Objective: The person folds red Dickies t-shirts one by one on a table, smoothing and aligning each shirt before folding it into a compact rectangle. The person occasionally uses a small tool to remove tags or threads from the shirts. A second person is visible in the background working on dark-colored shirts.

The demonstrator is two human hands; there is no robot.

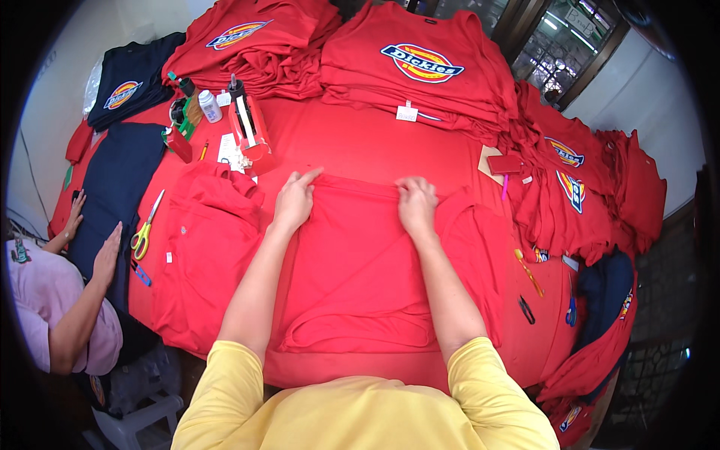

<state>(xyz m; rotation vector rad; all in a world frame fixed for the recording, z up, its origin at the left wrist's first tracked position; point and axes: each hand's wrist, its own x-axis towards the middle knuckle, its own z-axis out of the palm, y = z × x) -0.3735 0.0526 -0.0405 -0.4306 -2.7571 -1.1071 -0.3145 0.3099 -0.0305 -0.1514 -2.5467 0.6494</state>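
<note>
A red sweatshirt [360, 247] lies spread on the red-covered table in front of me, its far edge running between my hands. My left hand [295, 201] grips the far left corner of the cloth, thumb and fingers pinched on it with the index finger stretched forward. At the far right corner, my right hand [417, 204] is closed on the same edge, slightly smeared by motion. The cloth's near part lies in loose folds close to my body. Another red garment [206, 247] lies crumpled beside my left forearm.
Stacks of red sweatshirts [427, 64] line the far side and right. Yellow-handled scissors [141, 238], a tape dispenser [250, 131] and a white bottle [209, 106] stand left. Thread snips [526, 309] lie right. A co-worker's hands [106, 255] rest on dark cloth [120, 180].
</note>
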